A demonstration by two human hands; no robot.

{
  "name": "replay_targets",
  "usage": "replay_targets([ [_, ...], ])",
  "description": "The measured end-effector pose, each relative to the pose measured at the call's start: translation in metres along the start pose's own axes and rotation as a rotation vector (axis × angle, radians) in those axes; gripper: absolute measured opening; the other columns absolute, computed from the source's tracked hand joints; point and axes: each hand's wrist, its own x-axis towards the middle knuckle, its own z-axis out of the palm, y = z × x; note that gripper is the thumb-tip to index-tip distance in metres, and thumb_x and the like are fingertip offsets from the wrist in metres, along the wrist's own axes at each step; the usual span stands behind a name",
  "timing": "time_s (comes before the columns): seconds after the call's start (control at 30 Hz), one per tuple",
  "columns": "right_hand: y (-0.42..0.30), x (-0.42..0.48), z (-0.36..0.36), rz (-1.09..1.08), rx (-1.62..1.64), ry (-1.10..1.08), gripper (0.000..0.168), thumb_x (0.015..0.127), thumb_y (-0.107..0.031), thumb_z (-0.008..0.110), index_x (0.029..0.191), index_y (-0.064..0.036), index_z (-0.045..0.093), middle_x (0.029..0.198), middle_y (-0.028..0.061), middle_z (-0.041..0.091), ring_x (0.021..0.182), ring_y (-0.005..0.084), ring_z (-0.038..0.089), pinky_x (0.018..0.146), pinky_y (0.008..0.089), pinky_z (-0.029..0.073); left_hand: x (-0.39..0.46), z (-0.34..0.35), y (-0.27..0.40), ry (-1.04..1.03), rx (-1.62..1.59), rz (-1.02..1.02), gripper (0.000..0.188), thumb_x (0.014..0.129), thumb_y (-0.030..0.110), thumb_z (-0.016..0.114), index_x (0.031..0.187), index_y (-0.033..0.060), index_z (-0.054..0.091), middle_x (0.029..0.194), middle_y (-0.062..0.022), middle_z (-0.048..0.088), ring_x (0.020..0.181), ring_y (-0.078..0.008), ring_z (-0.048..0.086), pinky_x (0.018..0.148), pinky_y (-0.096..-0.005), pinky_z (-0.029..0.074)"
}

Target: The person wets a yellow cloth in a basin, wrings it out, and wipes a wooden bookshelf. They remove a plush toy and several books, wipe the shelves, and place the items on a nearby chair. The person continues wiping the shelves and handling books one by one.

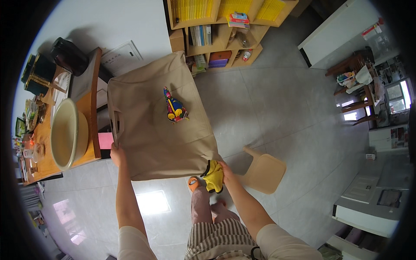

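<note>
A large beige fabric cover (162,143) with a handle slot on its left edge spreads before me, its top roughly square. My left hand (118,155) grips its near left edge, just below the slot. At the near right corner, my right hand (226,173) is closed around a crumpled yellow cloth (214,177) with dark edging; whether it also pinches the cover's corner I cannot tell. A colourful patterned object (174,107), with blue, red and yellow parts, lies on top of the beige fabric.
A wooden desk (94,130) at left bears a pale plastic basin (76,136) and a dark container (69,57). Wooden shelves (224,39) with books stand ahead. A beige chair or stool (268,174) is on the tiled floor, right of my legs. Further right is a white cabinet (360,213).
</note>
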Motion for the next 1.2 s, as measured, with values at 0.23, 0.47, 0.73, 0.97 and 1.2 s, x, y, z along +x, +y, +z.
replay_targets([
  [0.23,-0.047,-0.034,0.021,0.382,-0.443,-0.064,0.03,0.084,-0.036,0.057,0.097,-0.008,0.062,0.089,0.0064,0.065,0.079,0.0213,0.063,0.073,0.0335,0.052,-0.027,-0.016,0.083,0.116,-0.032,0.237,0.049,0.087,0.008,0.053,0.133,0.0024,0.037,0.136,-0.0187,0.038,0.126,-0.0339,0.036,0.104,-0.0413,0.032],
  [0.47,-0.237,-0.139,0.088,-0.081,-0.133,-0.093,0.026,0.08,-0.025,0.054,0.096,-0.005,0.06,0.095,0.0072,0.063,0.088,0.0218,0.06,0.08,0.0332,0.048,-0.215,-0.025,0.166,-0.422,-0.295,0.266,0.065,0.078,0.005,0.063,0.134,0.0008,0.031,0.138,-0.0267,0.029,0.127,-0.0436,0.028,0.104,-0.0496,0.026],
  [0.73,-0.484,-0.223,0.153,-0.3,-0.087,-0.249,0.034,0.076,-0.025,0.046,0.1,-0.004,0.058,0.095,0.0106,0.062,0.089,0.0254,0.059,0.082,0.0359,0.048,-0.224,0.01,0.392,-0.472,-0.483,0.45,0.055,0.081,0.008,0.057,0.132,0.0033,0.037,0.137,-0.0255,0.032,0.127,-0.0434,0.03,0.102,-0.0472,0.032],
  [0.97,-0.661,-0.375,0.283,-1.049,0.256,-0.771,0.039,0.093,-0.041,0.037,0.11,-0.01,0.053,0.104,0.0014,0.059,0.089,0.0182,0.058,0.101,0.0451,0.037,-0.063,-0.082,0.738,-0.168,-0.842,0.733,0.047,0.08,-0.004,0.054,0.126,0.0023,0.046,0.139,-0.0175,0.035,0.124,-0.0366,0.039,0.1,-0.0372,0.035],
  [1.2,-0.783,-0.409,0.317,-1.09,0.286,-0.771,0.053,0.09,-0.051,0.038,0.117,-0.007,0.051,0.105,0.009,0.06,0.093,0.0257,0.06,0.081,0.0432,0.051,0.051,-0.177,0.867,0.19,-0.663,1.505,0.051,0.068,-0.006,0.059,0.118,0.0045,0.055,0.132,-0.0201,0.043,0.12,-0.039,0.044,0.097,-0.0438,0.039],
])
